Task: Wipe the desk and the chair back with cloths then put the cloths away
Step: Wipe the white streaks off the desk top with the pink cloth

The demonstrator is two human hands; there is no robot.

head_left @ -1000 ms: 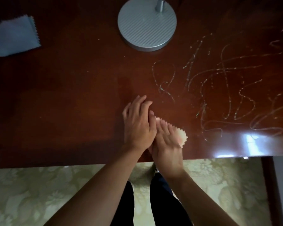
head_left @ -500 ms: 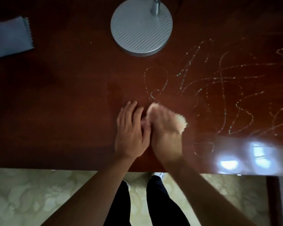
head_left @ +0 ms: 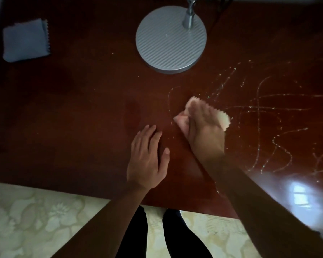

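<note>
Head view: left of the lamp (head_left: 171, 39) a blue cloth (head_left: 25, 40) lies unused; your left hand (head_left: 147, 159) rests flat, holding nothing. Below the lamp, your right hand (head_left: 203, 131) presses the pink cloth (head_left: 224, 119), fingers flat on it; sweep wide and you could smear the streaks (head_left: 259, 108) or bump the lamp.

A home study or bedroom seems to be showing here: a glossy dark wooden desk (head_left: 82, 127) is lying under both hands, a silver lamp base (head_left: 171, 40) is standing beyond them, and floral-patterned flooring (head_left: 35, 220) is spreading below.
</note>
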